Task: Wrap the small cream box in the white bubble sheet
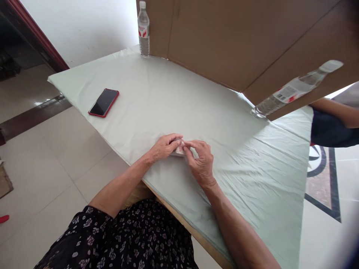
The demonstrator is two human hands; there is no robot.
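Observation:
Both my hands rest close together on a table covered with a pale green cloth [157, 93]. Between them lies a small white packet with red print [180, 150], mostly hidden by my fingers. My left hand [165, 146] curls over its left end with the fingers bent. My right hand [201, 162] pinches its right end between thumb and fingertips. What the packet holds cannot be made out.
A red-cased phone [104, 102] lies face up near the left table edge. One water bottle [144, 29] stands at the far corner, another [294, 89] leans against a tall cardboard screen [238, 41]. Another person's arm [336, 112] shows at right. Tiled floor lies left.

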